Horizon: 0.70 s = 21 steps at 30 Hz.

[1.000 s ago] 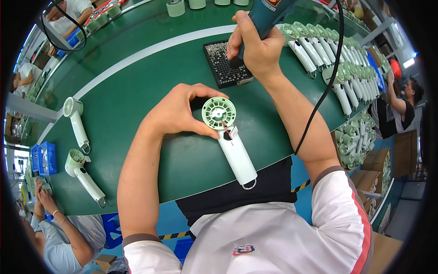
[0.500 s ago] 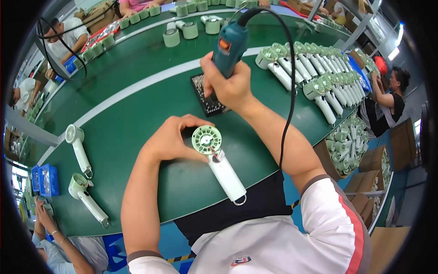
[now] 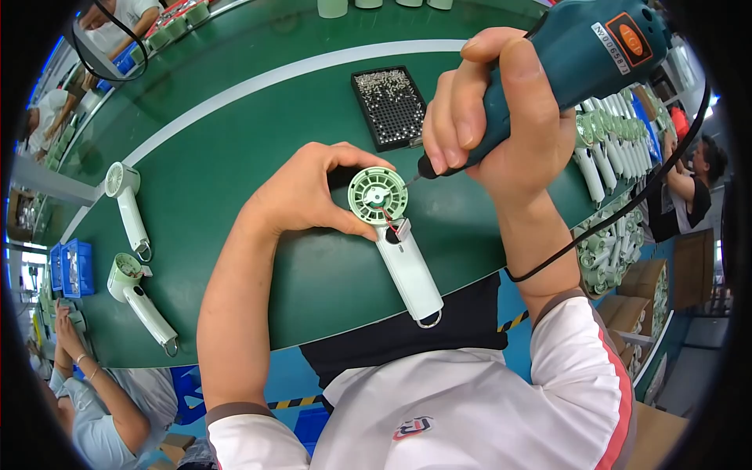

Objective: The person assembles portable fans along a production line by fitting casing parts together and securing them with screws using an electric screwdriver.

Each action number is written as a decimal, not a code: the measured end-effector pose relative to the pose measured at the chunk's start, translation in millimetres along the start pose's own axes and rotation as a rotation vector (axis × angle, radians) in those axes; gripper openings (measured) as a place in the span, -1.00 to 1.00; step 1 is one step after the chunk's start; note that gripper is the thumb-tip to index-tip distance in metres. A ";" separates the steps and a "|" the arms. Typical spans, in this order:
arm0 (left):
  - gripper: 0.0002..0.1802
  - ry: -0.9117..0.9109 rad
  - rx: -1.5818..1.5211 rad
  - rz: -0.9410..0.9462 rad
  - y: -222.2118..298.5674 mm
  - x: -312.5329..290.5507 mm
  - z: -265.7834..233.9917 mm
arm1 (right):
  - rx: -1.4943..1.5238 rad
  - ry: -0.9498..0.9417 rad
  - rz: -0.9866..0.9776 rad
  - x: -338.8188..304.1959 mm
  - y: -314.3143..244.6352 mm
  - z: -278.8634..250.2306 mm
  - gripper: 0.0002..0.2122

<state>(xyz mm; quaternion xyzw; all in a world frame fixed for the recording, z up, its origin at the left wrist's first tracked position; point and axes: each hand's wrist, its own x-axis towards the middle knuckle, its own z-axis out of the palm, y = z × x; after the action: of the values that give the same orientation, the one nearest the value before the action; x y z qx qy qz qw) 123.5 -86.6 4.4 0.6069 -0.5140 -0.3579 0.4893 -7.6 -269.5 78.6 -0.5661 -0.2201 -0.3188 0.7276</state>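
Note:
My left hand [image 3: 301, 188] is closed round the round, pale green head of a white-handled handheld fan [image 3: 411, 274]. The fan lies on the green table with its slotted head facing up, and red and dark wires run to a small white connector near the neck. A teal electric screwdriver [image 3: 564, 66] is gripped in my right hand [image 3: 521, 125], tilted down to the left. Its thin bit reaches the right rim of the fan head; whether it touches cannot be made out. Beyond the fan sits a black tray [image 3: 379, 146] of small silver screws.
Two more fans, one farther [image 3: 131, 211] and one nearer [image 3: 149, 315], lie at the left by a blue bin [image 3: 77, 270]. Rows of fans [image 3: 607, 160] stand at the right, past the screwdriver's black cable [image 3: 627, 207]. A co-worker's hands [image 3: 69, 333] show at lower left.
My right hand has brought the screwdriver from above the screw tray down to the fan's right rim. My left hand still holds the fan. The view has shifted, so the tray now shows fully.

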 end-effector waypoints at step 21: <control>-0.31 0.002 0.126 0.006 8.5 -0.6 -1.6 | -0.362 -0.027 0.026 -17.5 21.9 19.5 -0.93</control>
<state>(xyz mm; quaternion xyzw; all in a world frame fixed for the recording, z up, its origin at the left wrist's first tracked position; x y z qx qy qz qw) 122.6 -85.5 13.0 0.6353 -0.5368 -0.3224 0.4519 -3.4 -243.6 56.8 -0.6948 -0.1615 -0.3361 0.6149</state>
